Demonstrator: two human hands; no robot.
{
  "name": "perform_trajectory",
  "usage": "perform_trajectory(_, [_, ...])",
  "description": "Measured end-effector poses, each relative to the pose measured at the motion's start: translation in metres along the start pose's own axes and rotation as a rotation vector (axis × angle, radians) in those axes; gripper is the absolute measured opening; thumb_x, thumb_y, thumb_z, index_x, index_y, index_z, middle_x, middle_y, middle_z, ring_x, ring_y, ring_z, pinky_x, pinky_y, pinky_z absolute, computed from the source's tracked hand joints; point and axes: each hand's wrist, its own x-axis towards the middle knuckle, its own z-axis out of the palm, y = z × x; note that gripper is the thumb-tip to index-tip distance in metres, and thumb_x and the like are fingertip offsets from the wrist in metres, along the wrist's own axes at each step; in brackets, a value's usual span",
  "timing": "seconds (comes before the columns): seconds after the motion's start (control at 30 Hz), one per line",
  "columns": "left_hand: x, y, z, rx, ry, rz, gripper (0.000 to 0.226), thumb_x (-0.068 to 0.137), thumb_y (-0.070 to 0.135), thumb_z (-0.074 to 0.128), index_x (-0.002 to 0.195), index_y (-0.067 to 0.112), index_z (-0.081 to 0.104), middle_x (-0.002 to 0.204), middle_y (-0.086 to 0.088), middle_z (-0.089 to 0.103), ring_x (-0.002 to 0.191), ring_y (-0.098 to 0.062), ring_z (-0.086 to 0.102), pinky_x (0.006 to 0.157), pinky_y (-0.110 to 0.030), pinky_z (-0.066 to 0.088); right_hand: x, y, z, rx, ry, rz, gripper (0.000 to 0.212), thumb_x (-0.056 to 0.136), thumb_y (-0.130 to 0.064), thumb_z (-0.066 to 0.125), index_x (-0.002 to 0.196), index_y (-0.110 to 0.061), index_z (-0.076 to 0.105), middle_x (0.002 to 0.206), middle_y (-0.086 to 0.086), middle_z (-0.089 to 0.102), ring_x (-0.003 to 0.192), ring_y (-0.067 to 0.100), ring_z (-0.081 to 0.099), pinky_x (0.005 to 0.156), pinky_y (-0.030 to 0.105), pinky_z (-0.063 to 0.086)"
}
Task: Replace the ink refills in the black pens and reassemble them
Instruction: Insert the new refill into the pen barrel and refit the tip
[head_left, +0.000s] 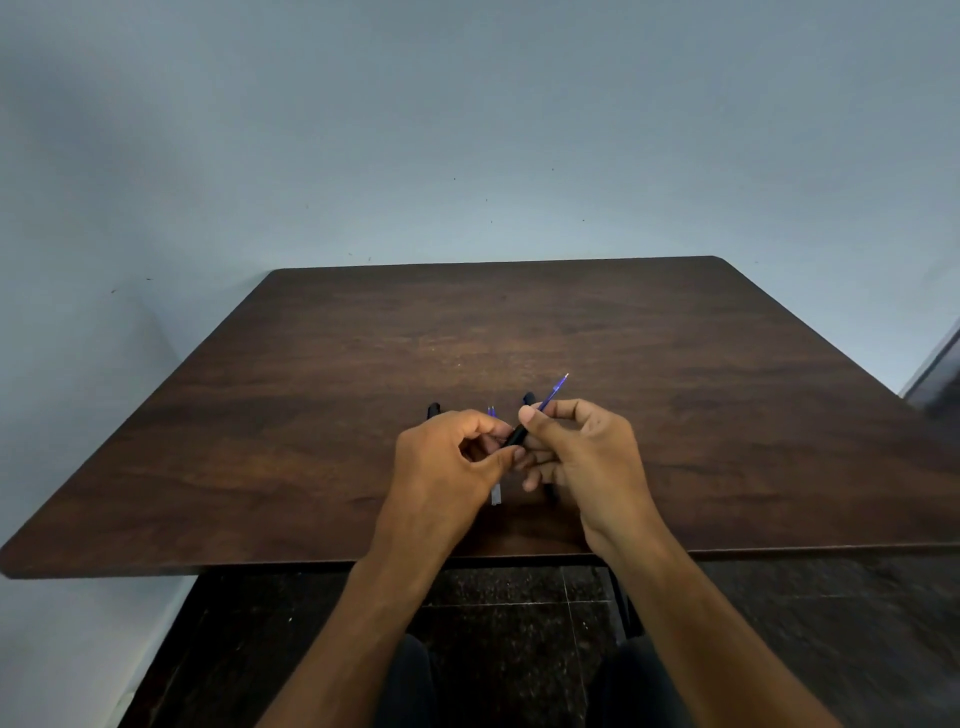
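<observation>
Both hands meet over the near middle of the dark wooden table (311, 395). My right hand (582, 457) pinches a black pen barrel (517, 435) with a blue ink refill (553, 395) sticking out of its far end, tip pointing up and away. My left hand (447, 457) is closed against the barrel's near end; what its fingers hold is hidden. On the table behind the hands lie another black pen (434, 410), a second black pen end (529, 399) and loose refills (492, 413), with a whitish refill end (496, 493) showing below the hands.
A plain grey-blue wall rises behind the table. The table's near edge (208, 569) runs under my forearms, with a dark tiled floor (519, 597) and my knees below. A dark object (935, 379) shows at the far right edge.
</observation>
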Motion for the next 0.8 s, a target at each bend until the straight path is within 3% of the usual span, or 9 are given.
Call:
perform_trajectory(0.2, [0.001,0.002,0.003,-0.019,0.02,-0.013,0.018,0.079,0.021,0.086,0.095,0.025,0.079,0.08,0.012,0.071,0.08,0.001,0.064,0.07,-0.008,0.049,0.002,-0.009,-0.011,0.006,0.059,-0.068,0.012,0.087,-0.009,0.077,0.075,-0.009,0.078,0.065,0.008,0.071,0.057,0.017,0.06,0.046,0.028,0.05])
perform_trajectory(0.43, [0.0,0.006,0.008,-0.004,0.003,-0.01,0.017,0.081,0.022,0.084,0.096,0.029,0.077,0.081,0.013,0.069,0.081,0.001,0.063,0.071,-0.011,0.052,0.013,-0.03,-0.031,0.05,0.172,-0.086,0.013,0.091,-0.01,0.074,0.079,-0.003,0.075,0.068,0.01,0.074,0.055,0.016,0.063,0.046,0.026,0.053])
perform_trajectory(0.63, [0.002,0.005,0.014,0.018,0.006,-0.014,0.016,0.083,0.022,0.082,0.096,0.03,0.077,0.085,0.015,0.067,0.085,0.005,0.062,0.071,-0.005,0.047,0.022,-0.042,-0.049,0.014,0.23,-0.161,0.016,0.096,-0.009,0.068,0.083,0.0,0.073,0.073,0.01,0.076,0.055,0.014,0.064,0.045,0.026,0.054])
perform_trajectory(0.8, [0.003,0.009,0.026,0.014,-0.023,0.004,0.016,0.084,0.023,0.081,0.098,0.031,0.077,0.088,0.014,0.068,0.081,0.002,0.062,0.071,-0.015,0.05,0.026,-0.046,-0.068,-0.067,0.274,-0.18,0.018,0.096,-0.009,0.069,0.082,0.001,0.074,0.069,0.01,0.073,0.051,0.012,0.061,0.047,0.026,0.055])
